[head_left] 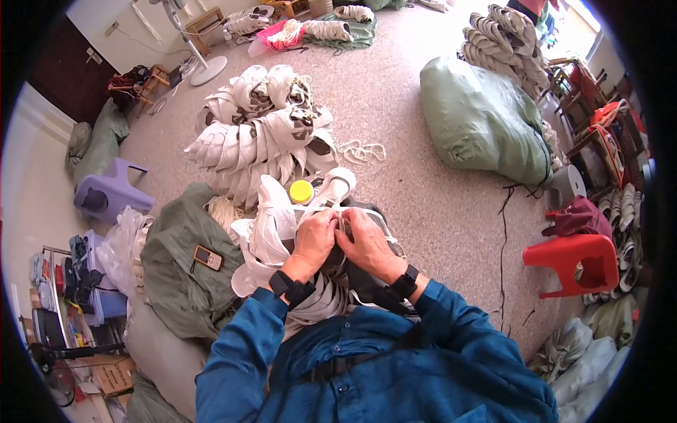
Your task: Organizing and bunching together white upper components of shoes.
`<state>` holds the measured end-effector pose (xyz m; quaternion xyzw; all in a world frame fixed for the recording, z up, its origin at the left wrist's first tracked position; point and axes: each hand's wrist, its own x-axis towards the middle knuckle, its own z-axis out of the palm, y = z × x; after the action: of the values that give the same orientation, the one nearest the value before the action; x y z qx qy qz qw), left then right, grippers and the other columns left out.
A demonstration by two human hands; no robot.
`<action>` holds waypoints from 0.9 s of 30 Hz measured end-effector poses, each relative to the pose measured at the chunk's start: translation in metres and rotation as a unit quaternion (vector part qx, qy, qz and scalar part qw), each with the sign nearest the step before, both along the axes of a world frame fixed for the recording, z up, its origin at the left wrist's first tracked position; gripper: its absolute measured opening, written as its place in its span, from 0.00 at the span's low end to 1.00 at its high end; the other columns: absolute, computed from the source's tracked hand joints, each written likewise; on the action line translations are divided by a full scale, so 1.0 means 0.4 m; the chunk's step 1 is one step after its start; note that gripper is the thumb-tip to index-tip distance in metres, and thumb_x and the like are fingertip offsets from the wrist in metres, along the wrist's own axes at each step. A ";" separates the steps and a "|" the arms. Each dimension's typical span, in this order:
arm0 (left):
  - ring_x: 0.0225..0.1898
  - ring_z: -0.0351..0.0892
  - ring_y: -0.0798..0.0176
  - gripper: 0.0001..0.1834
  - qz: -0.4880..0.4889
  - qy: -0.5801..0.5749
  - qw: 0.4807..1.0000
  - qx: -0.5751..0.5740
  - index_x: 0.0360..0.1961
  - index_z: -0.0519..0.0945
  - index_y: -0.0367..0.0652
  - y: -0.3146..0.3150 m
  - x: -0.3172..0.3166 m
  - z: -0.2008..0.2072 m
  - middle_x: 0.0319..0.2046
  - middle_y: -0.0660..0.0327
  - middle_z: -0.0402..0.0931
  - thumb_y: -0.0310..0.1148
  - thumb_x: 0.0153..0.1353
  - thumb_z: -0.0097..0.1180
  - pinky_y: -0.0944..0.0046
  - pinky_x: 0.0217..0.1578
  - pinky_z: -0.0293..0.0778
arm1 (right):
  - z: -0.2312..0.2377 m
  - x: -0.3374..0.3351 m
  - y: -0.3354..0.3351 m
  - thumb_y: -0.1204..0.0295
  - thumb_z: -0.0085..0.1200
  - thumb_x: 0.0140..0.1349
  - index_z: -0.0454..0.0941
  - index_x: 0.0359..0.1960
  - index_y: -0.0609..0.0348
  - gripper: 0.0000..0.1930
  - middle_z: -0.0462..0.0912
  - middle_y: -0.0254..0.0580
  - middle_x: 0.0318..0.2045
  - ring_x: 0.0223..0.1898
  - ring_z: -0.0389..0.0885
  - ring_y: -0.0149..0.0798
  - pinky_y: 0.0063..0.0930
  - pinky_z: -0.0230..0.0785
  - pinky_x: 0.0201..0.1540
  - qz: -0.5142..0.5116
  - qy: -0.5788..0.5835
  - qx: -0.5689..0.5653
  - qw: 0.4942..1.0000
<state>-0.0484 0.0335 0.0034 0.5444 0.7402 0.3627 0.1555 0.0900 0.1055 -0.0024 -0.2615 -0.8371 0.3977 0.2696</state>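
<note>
In front of me sits a bundle of white shoe uppers (276,204), close to my lap. My left hand (314,240) and my right hand (368,244) meet over it, fingers pinched together on a white lace (381,221). The lace runs across the bundle and out past both hands. Just beyond my fingers is a round yellow lid (302,191) among the uppers; what it covers is hidden. Dark material lies under my right hand. Each wrist wears a black band.
Stacked shoe uppers (247,144) lie ahead, with loose cord (362,151) beside them. A stuffed green sack (479,116) and a red stool (575,261) stand right. To the left are a purple stool (113,190) and green cloth (180,264) bearing a mobile phone (208,257).
</note>
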 end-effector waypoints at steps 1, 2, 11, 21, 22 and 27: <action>0.34 0.79 0.38 0.08 -0.001 0.025 1.000 0.004 0.35 0.80 0.39 -0.004 -0.001 0.012 0.31 0.45 0.80 0.32 0.63 0.50 0.46 0.36 0.74 | -0.003 -0.001 -0.003 0.73 0.58 0.57 0.69 0.47 0.64 0.17 0.79 0.57 0.40 0.44 0.79 0.58 0.43 0.71 0.46 -0.005 -0.005 0.025 1.000; 0.34 0.79 0.38 0.08 0.001 0.028 1.000 0.003 0.35 0.80 0.39 -0.026 -0.011 0.029 0.31 0.45 0.80 0.32 0.63 0.50 0.46 0.36 0.74 | -0.003 -0.004 -0.006 0.73 0.57 0.56 0.69 0.47 0.63 0.18 0.78 0.58 0.40 0.44 0.78 0.58 0.44 0.71 0.47 -0.009 -0.010 0.050 0.999; 0.31 0.78 0.45 0.04 0.208 0.216 0.945 -0.126 0.33 0.80 0.38 -0.402 -0.241 0.453 0.28 0.50 0.78 0.28 0.58 0.58 0.53 0.34 0.74 | 0.019 -0.018 0.029 0.73 0.58 0.53 0.69 0.47 0.64 0.20 0.72 0.57 0.52 0.54 0.72 0.59 0.46 0.66 0.56 -0.053 0.010 0.042 0.998; 0.48 0.73 0.51 0.13 -0.066 0.275 0.959 0.001 0.40 0.79 0.42 -0.148 -0.027 0.219 0.41 0.55 0.75 0.30 0.51 0.64 0.47 0.59 0.63 | -0.031 -0.042 0.074 0.74 0.62 0.53 0.74 0.30 0.60 0.08 0.79 0.44 0.38 0.44 0.78 0.48 0.41 0.67 0.53 0.026 0.090 -0.004 0.996; 0.48 0.73 0.51 0.13 -0.067 0.275 0.959 0.000 0.40 0.79 0.42 -0.118 -0.025 0.189 0.41 0.55 0.75 0.30 0.51 0.64 0.47 0.59 0.63 | -0.016 -0.030 0.072 0.75 0.62 0.52 0.73 0.30 0.59 0.08 0.78 0.44 0.35 0.42 0.78 0.48 0.40 0.67 0.50 0.017 0.071 0.060 0.996; 0.45 0.72 0.52 0.10 -0.085 0.372 0.924 -0.022 0.35 0.79 0.42 -0.026 -0.042 0.094 0.35 0.56 0.73 0.30 0.51 0.63 0.49 0.56 0.62 | 0.000 -0.017 0.071 0.76 0.57 0.55 0.71 0.31 0.58 0.07 0.75 0.44 0.30 0.37 0.77 0.50 0.41 0.68 0.44 0.061 0.068 0.203 0.975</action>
<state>-0.0652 0.0232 0.0409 0.6978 0.7033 0.1032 -0.0888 0.0831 0.1339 -0.0024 -0.1220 -0.8944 0.2517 0.3490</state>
